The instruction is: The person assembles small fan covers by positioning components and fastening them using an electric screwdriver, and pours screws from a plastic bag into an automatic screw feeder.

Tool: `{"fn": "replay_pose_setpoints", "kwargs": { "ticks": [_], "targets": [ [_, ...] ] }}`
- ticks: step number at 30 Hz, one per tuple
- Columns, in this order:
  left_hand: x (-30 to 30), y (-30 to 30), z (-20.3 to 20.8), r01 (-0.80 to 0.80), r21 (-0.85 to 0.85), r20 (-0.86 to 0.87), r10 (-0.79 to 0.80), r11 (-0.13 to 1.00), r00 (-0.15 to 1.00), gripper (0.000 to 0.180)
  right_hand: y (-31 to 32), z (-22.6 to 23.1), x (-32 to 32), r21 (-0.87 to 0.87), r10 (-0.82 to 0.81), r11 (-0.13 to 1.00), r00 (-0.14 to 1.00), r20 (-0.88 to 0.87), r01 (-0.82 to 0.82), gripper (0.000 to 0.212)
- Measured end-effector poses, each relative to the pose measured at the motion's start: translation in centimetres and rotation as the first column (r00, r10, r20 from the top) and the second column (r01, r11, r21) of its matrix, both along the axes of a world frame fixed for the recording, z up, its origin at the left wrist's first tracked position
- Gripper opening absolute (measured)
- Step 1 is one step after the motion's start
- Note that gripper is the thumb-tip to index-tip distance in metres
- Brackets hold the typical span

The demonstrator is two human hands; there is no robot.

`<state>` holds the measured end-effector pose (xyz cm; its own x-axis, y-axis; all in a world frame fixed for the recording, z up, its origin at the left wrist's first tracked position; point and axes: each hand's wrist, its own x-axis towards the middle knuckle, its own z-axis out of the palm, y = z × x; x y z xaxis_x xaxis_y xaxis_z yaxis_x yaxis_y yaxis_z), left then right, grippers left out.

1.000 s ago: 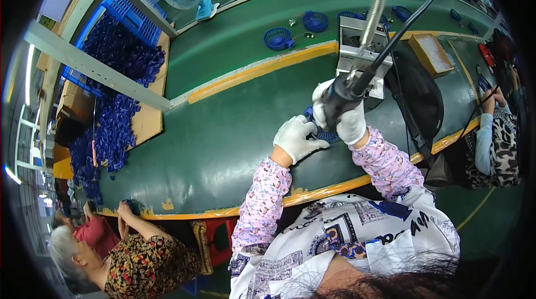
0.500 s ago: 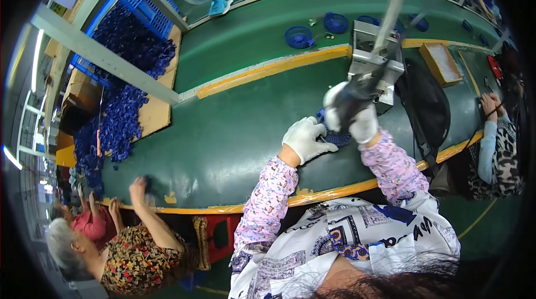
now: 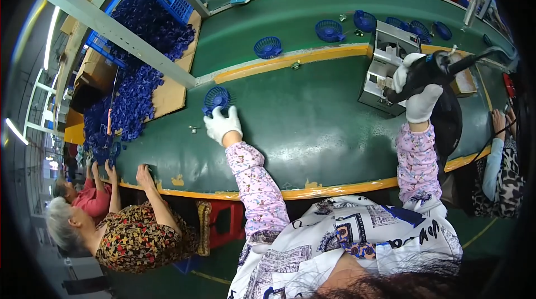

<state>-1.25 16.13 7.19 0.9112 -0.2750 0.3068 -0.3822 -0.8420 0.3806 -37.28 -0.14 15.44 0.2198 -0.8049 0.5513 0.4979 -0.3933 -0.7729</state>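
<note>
Blue, round, slatted cage (image 3: 216, 97) touches the spread left hand (image 3: 224, 126); right hand (image 3: 422, 104) clasps a black tool (image 3: 425, 75).

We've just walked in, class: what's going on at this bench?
The person's white-gloved left hand is at the near end of a round blue plastic grille on the green bench; whether it grips is unclear. The white-gloved right hand holds a black handheld power driver by a silver metal box. More blue grilles lie beyond.
</note>
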Motion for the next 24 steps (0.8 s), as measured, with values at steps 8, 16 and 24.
{"fn": "replay_pose_setpoints", "kwargs": {
  "ticks": [8, 16, 24],
  "targets": [
    [-8.9, -5.0, -0.2, 0.951, -0.118, 0.046, -0.955, 0.286, 0.293, 0.033, 3.3, -0.3, 0.7, 0.150, 0.195, 0.970, 0.981, -0.005, -0.192, 0.091],
    [-15.8, -5.1, 1.4, 0.989, -0.127, -0.101, -0.993, 0.070, 0.057, 0.057, 3.7, -3.0, 2.9, 0.214, 0.330, 0.908, 0.930, 0.161, -0.359, 0.085],
    [-15.6, -4.9, 1.6, 0.992, -0.103, -0.160, -0.986, 0.068, 0.051, 0.046, 3.8, -4.7, 4.1, 0.202, 0.339, 0.913, 0.935, 0.104, -0.354, 0.086]
  ]
}}
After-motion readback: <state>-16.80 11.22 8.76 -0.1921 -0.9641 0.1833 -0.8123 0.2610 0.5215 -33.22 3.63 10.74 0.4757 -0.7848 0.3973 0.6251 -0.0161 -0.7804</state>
